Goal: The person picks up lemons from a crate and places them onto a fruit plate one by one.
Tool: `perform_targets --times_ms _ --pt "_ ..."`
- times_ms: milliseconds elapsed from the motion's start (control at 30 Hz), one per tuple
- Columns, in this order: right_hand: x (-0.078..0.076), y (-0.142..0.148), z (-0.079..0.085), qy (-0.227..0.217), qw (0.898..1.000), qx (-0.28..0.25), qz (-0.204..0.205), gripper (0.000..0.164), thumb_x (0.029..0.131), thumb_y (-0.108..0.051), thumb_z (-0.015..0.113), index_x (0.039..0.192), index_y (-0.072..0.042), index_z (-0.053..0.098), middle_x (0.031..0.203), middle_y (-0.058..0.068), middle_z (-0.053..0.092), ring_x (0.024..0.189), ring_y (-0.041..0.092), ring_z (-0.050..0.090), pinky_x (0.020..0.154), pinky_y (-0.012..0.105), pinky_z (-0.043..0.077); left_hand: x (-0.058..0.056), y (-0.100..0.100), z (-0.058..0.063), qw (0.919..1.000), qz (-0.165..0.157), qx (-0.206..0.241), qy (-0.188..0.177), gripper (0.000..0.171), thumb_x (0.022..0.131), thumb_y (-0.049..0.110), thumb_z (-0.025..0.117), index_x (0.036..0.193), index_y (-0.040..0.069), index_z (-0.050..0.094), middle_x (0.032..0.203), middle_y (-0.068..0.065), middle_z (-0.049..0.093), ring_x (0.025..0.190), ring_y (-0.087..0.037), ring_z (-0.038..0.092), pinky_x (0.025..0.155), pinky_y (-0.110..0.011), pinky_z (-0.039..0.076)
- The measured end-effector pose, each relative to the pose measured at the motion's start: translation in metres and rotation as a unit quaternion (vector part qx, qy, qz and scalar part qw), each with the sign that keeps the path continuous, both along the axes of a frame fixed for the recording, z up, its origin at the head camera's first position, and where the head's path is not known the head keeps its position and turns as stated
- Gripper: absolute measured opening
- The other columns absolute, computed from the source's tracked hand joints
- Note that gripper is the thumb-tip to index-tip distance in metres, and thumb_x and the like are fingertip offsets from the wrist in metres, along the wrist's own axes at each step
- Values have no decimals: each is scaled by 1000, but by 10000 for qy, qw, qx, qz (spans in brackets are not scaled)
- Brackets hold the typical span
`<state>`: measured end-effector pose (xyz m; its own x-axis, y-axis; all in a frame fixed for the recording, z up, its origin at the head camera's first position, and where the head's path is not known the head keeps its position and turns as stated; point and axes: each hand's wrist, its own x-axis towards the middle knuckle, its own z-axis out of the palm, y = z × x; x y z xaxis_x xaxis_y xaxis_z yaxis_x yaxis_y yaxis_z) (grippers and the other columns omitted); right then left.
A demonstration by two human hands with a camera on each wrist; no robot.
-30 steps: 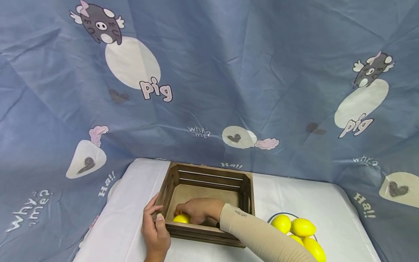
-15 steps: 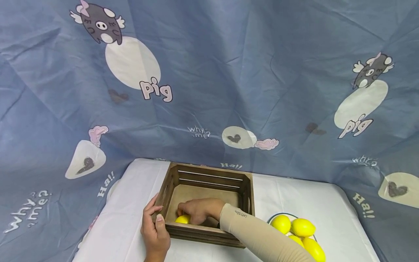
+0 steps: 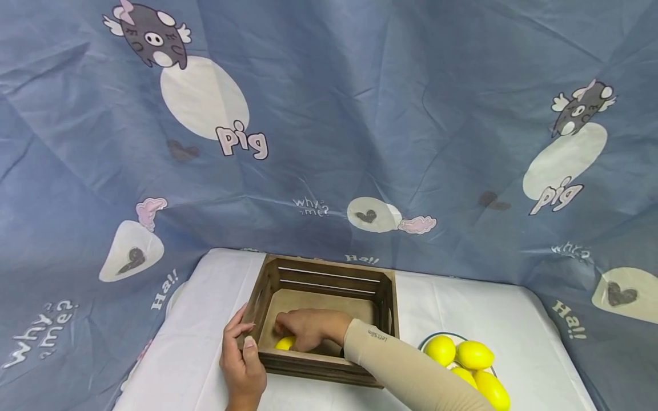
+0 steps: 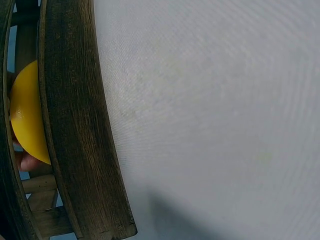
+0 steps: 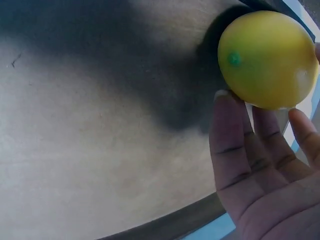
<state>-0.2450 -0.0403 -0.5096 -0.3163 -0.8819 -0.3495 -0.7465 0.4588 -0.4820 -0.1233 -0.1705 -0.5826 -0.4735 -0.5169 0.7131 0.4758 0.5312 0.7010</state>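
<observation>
A brown slatted wooden crate (image 3: 324,365) stands on the white cloth. My left hand (image 3: 243,359) grips its near left corner, fingers along the left side and thumb at the rim. Inside, low in the near left corner, my right hand (image 3: 305,328) holds a yellow lemon (image 5: 270,60) with a green tip between thumb and fingers. Its fingertips (image 5: 227,102) lie along the fruit's edge in the right wrist view. Through the slats in the left wrist view, the same lemon (image 4: 29,115) shows with a finger below it.
Several more lemons (image 3: 475,355) lie on a blue-rimmed white plate (image 3: 425,341) to the right of the crate, partly behind the beige right sleeve (image 3: 406,365). A blue printed curtain (image 3: 329,142) hangs close behind the crate and down both sides.
Over the last second the lemon and right fingers shift slightly rightward, then the fingers spread a little back to the left. The left hand keeps its place on the crate.
</observation>
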Motion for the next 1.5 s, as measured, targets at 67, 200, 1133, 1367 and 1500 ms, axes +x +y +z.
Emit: perform_targets --times_ms 67,200,1133,1367,1500 --pt "0 0 0 -96 9999 113 23 42 83 -5 77 122 -14 63 99 -9 61 86 5 55 79 17 46 0 0 0 10000 11 -9 8 23 96 0 42 104 -12 59 136 -29 62 118 -18 60 105 -21 39" --pt "1 1 -1 -275 9988 402 34 45 84 -2 76 125 -18 64 105 -10 64 89 5 56 85 18 47 -1 0 0 10000 47 -8 44 23 96 1 42 104 -12 59 136 -29 62 113 -19 60 101 -20 40" --pt "-2 2 5 403 9986 152 -315 48 84 -24 83 125 -15 59 89 -8 60 78 6 56 72 17 46 -1 0 0 10000 25 22 -40 22 95 0 43 105 -12 59 137 -27 62 119 -17 59 103 -21 40" --pt "-6 3 6 333 9987 27 -398 50 83 -26 83 126 -16 59 93 -8 59 80 7 55 73 19 46 -1 1 0 9999 43 40 -131 23 94 0 42 105 -11 59 138 -26 62 120 -16 59 102 -20 40" --pt "-6 4 5 197 9989 -87 -421 50 83 -24 83 127 -16 59 96 -7 59 82 7 55 74 20 47 -1 1 -1 9999 36 25 -131 23 95 0 42 105 -12 59 137 -27 62 121 -17 60 102 -20 41"
